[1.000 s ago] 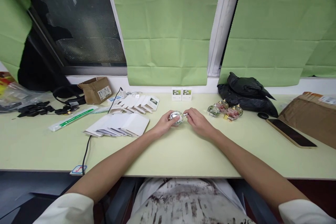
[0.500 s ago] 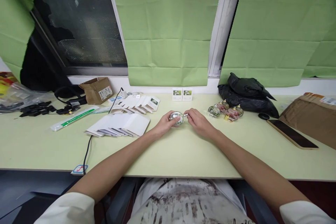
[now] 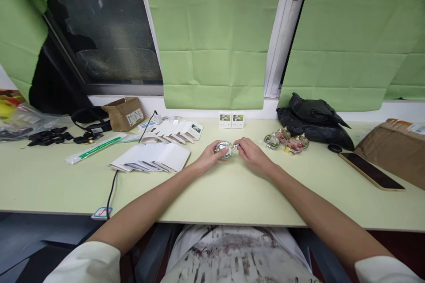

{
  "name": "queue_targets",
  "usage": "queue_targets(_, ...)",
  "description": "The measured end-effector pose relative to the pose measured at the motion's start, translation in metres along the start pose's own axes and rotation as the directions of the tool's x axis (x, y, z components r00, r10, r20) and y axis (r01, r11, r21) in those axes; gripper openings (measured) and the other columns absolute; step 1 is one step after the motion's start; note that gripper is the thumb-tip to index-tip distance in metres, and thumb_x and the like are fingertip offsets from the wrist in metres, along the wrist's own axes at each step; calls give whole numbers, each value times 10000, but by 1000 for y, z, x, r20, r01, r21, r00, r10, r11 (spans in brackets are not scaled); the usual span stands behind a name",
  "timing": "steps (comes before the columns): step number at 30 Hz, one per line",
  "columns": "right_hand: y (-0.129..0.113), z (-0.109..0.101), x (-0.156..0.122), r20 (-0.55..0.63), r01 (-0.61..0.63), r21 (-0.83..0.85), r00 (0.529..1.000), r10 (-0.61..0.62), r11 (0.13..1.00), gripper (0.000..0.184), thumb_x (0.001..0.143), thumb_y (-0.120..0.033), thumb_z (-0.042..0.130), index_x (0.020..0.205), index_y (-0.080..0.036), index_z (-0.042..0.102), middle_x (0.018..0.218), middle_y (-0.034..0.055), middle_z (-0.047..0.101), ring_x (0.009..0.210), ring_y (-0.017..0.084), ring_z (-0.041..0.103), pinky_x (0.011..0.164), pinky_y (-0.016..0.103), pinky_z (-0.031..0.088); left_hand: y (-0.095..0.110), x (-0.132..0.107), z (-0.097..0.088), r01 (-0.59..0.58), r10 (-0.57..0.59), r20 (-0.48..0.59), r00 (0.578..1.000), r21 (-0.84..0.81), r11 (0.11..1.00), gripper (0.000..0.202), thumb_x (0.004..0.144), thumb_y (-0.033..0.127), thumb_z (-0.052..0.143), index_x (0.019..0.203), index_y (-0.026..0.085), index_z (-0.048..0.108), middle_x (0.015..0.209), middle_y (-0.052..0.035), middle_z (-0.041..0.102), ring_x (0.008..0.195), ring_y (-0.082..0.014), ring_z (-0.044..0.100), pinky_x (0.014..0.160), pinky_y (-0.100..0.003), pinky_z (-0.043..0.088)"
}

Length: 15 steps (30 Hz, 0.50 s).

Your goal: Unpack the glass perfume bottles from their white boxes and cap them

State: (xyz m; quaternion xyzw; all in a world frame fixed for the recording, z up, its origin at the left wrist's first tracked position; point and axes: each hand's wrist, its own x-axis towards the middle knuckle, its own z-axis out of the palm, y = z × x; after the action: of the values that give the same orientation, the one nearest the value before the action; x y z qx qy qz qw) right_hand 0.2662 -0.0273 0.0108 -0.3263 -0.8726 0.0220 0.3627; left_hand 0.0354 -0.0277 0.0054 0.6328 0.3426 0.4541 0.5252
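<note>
In the head view, my left hand point(image 3: 211, 155) is closed around a clear, shiny round bauble point(image 3: 226, 150), with the thumb across its face. Pale, whitish contents show inside it. My right hand point(image 3: 251, 154) pinches a small silvery end piece point(image 3: 236, 145) at the bauble's right side. Whether that piece is attached or separate is too small to tell. Both hands are just above the pale green table point(image 3: 226, 199). To their right lies a group of similar clear baubles point(image 3: 295, 144) with gold-coloured tops and pink or green contents.
Flattened white cartons point(image 3: 151, 157) lie left of my hands. Two small white boxes point(image 3: 231, 120) stand at the back. A black plastic bag point(image 3: 312, 117), a phone point(image 3: 370, 171) and a brown parcel point(image 3: 393, 152) are on the right. A black cable point(image 3: 112, 190) crosses the table's front edge.
My hands and the bauble hold nearly the same pose. The whole view has shifted very slightly.
</note>
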Motion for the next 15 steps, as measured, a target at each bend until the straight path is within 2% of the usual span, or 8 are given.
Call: queue_targets(15, 13, 3, 1, 28, 73, -104, 997, -70, 992, 241, 1045, -155, 409, 1230, -221, 549, 1063, 92, 627, 1009, 259, 572, 892, 406, 488, -3, 1, -1, 7, -7, -3, 1000, -16, 1000, 486, 808, 553, 811, 1068, 172, 659, 1007, -49, 650, 931, -198, 625, 843, -351, 583)
